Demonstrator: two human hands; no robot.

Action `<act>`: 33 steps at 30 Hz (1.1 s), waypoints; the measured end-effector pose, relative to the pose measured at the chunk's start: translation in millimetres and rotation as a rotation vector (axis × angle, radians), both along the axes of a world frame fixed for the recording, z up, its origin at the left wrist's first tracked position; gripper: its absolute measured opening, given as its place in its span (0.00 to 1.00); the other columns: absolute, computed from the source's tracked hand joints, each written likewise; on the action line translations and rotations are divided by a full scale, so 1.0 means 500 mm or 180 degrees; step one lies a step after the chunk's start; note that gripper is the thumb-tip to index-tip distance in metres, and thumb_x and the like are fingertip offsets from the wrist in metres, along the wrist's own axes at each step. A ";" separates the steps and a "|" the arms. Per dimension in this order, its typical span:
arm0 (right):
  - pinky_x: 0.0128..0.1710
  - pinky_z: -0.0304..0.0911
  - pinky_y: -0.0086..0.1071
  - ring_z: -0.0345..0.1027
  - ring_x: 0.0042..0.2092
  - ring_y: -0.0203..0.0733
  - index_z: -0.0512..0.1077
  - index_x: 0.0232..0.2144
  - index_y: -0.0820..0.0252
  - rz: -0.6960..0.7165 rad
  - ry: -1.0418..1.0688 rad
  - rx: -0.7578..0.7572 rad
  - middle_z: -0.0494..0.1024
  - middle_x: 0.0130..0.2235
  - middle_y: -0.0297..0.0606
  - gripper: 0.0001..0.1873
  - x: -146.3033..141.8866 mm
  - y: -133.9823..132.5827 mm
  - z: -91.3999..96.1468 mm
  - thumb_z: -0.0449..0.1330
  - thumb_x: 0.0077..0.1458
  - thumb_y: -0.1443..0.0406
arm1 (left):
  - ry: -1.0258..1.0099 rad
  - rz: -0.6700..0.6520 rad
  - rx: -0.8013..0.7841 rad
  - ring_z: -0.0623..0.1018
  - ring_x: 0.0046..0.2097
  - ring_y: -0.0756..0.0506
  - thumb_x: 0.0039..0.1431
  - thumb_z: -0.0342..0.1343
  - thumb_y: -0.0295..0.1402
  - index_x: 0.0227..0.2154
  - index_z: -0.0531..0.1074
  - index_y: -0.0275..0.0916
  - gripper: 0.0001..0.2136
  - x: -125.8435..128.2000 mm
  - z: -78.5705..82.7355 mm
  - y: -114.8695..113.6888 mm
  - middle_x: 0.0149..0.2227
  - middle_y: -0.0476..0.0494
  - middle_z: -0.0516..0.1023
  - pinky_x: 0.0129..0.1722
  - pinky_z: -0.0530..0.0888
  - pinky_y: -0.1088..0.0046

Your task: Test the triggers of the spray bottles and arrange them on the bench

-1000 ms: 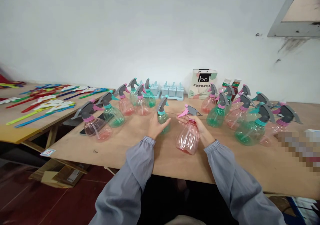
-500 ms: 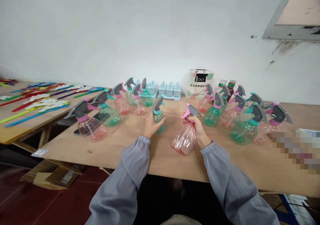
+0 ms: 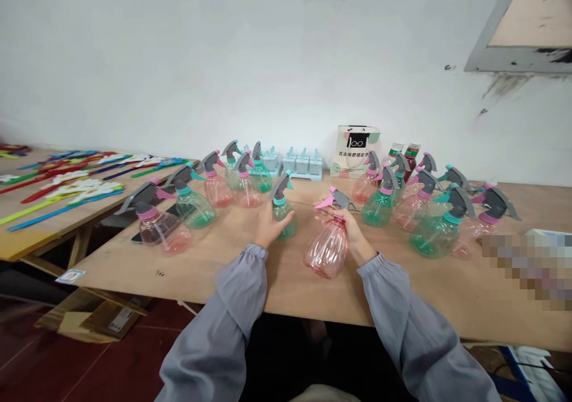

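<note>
My left hand (image 3: 268, 226) is wrapped around a small green spray bottle (image 3: 289, 230) with a grey trigger head and a turquoise collar; its thumb lies across the front. Just to the right, my right hand (image 3: 354, 236) holds a clear pink spray bottle (image 3: 326, 249) by the neck, with its body leaning and its base toward me. This bottle's grey-and-pink trigger head (image 3: 338, 199) sits above the hand. Some right fingers reach out behind the neck, partly hidden by the bottle.
Several pink and green spray bottles stand at left (image 3: 196, 207) and right (image 3: 434, 235). Pale blue ice-pop moulds (image 3: 302, 167), a printed box (image 3: 355, 152) and dark red bottles (image 3: 412, 158) line the wall. Colourful plastic sticks (image 3: 67, 202) cover the left table.
The right fingers, curled near the pink bottle's trigger before, have straightened out behind its neck. My left hand and the green bottle stay nearly the same. The view has shifted slightly.
</note>
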State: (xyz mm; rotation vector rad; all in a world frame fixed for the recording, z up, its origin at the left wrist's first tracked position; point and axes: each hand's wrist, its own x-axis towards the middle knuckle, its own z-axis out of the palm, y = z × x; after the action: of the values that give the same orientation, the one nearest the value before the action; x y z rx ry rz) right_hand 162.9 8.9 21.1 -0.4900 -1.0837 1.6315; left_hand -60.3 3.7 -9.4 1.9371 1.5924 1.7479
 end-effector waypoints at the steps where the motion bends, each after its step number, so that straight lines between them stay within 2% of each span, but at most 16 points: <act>1: 0.38 0.70 0.34 0.75 0.36 0.42 0.74 0.34 0.55 -0.0044 0.0017 0.0020 0.82 0.34 0.34 0.13 0.001 0.000 0.002 0.61 0.41 0.62 | 0.0006 -0.0006 -0.0006 0.77 0.52 0.36 0.53 0.63 0.43 0.51 0.66 0.38 0.25 0.000 0.000 0.000 0.47 0.37 0.77 0.54 0.72 0.54; 4: 0.29 0.65 0.29 0.68 0.27 0.35 0.74 0.28 0.55 -0.0251 0.0108 0.0140 0.79 0.27 0.30 0.08 0.003 -0.002 0.009 0.61 0.39 0.63 | 0.0018 -0.0029 -0.0018 0.77 0.52 0.37 0.53 0.63 0.42 0.51 0.66 0.39 0.25 -0.001 -0.001 0.000 0.47 0.37 0.77 0.54 0.72 0.55; 6: 0.29 0.64 0.28 0.68 0.28 0.35 0.74 0.28 0.55 -0.0258 0.0100 0.0162 0.79 0.28 0.30 0.09 0.002 -0.004 0.014 0.61 0.38 0.64 | 0.0019 -0.0039 -0.0017 0.77 0.52 0.36 0.53 0.63 0.42 0.52 0.66 0.39 0.26 -0.002 -0.002 0.000 0.48 0.37 0.77 0.55 0.72 0.54; 11: 0.38 0.67 0.33 0.75 0.41 0.44 0.74 0.33 0.55 0.0002 -0.0087 0.0118 0.82 0.38 0.36 0.13 -0.004 -0.008 0.009 0.60 0.40 0.62 | 0.0015 0.0003 -0.0012 0.77 0.53 0.36 0.52 0.63 0.43 0.52 0.66 0.40 0.26 -0.003 -0.004 0.003 0.49 0.36 0.77 0.55 0.72 0.53; 18: 0.30 0.64 0.31 0.68 0.30 0.39 0.74 0.27 0.56 -0.0249 -0.0106 0.0116 0.79 0.27 0.33 0.10 0.000 -0.016 0.016 0.61 0.36 0.63 | 0.0084 -0.0037 0.0048 0.77 0.51 0.38 0.54 0.62 0.44 0.48 0.68 0.39 0.22 -0.003 -0.008 0.004 0.46 0.38 0.77 0.55 0.71 0.56; 25: 0.36 0.66 0.34 0.72 0.36 0.43 0.75 0.33 0.54 -0.0279 -0.0285 -0.0154 0.83 0.38 0.35 0.14 -0.010 -0.022 0.006 0.61 0.38 0.61 | 0.0070 -0.0055 -0.0033 0.76 0.53 0.36 0.54 0.62 0.44 0.50 0.67 0.39 0.23 -0.003 -0.005 0.002 0.46 0.37 0.77 0.55 0.71 0.55; 31: 0.29 0.64 0.30 0.67 0.27 0.37 0.73 0.29 0.55 -0.0468 0.0015 -0.0056 0.79 0.28 0.30 0.11 -0.009 -0.016 0.012 0.61 0.37 0.62 | 0.0046 -0.0054 -0.0031 0.77 0.51 0.36 0.54 0.62 0.44 0.50 0.67 0.39 0.24 0.000 0.000 -0.002 0.47 0.37 0.77 0.54 0.72 0.55; 33: 0.29 0.64 0.30 0.67 0.28 0.36 0.73 0.30 0.55 -0.0453 -0.0018 -0.0047 0.80 0.30 0.30 0.12 -0.007 -0.014 0.012 0.61 0.37 0.62 | 0.0044 -0.0059 -0.0053 0.77 0.52 0.36 0.54 0.62 0.44 0.49 0.67 0.39 0.24 0.000 0.000 -0.003 0.47 0.36 0.76 0.54 0.71 0.55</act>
State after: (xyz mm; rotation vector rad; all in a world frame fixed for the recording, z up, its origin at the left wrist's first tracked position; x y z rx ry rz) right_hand 159.5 2.0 26.9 -0.5692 -1.0183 1.5150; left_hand -60.2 2.3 -9.2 1.9543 1.5828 1.7128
